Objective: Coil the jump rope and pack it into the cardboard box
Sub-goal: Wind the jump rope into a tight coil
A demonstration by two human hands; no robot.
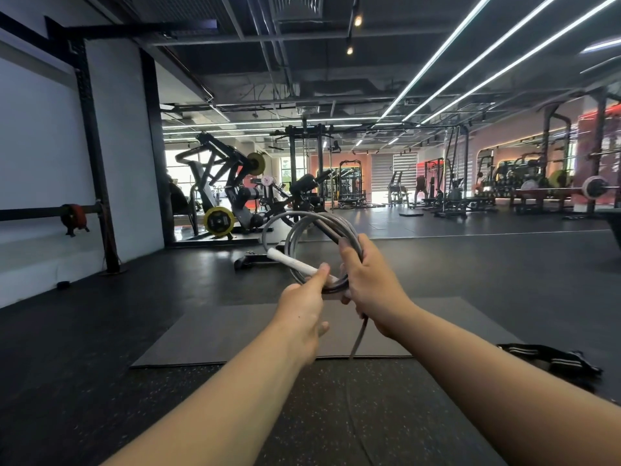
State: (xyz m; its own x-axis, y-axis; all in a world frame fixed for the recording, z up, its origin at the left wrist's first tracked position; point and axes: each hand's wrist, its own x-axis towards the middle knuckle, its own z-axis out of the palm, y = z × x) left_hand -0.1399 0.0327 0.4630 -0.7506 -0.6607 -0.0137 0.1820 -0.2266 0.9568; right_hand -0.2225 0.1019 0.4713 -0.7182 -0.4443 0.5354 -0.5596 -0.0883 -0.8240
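Head view, looking out over both bare forearms into a gym: the jump rope (312,230) is gathered into several grey loops held up in front of the person, above a dark floor mat (235,331). The right hand (373,287) is closed around the bundled loops at their right and lower side, fingers wrapped over the cords, thumb pointing up along them. The left hand (302,307) pinches the near end of the white handle (292,262) between thumb and fingers — the rest of that hand is curled loosely, not a full fist. The handle slants up and to the left, crossing the lower left of the coil, and one loop runs out of its far end. A dark handle or rod (hard to tell which) crosses the top of the loops. A loose tail of rope hangs down from under the right hand toward the mat. A black-and-white strap (551,361) lies on the floor to the right, well apart from the hands — weight machines (232,193) stand further back
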